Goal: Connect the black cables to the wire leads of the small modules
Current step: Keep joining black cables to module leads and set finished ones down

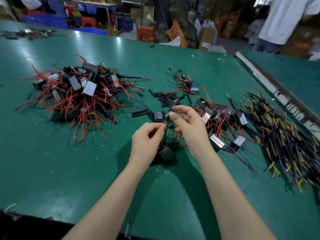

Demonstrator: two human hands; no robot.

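Observation:
A small black module (165,152) hangs just above the green table (86,170) between my wrists, its red wire leads (164,124) running up to my fingers. My left hand (148,141) pinches a red lead near its tip. My right hand (187,126) pinches a short black cable piece (167,118) right at that lead's end. Another module (159,116) lies on the table just beyond my fingers.
A big heap of modules with red leads (78,94) sits at the left. Loose black sleeve pieces (161,98) and more modules (216,118) lie ahead and right. A pile of black-and-yellow wires (280,135) spreads at far right. A person in white (285,19) stands behind the table.

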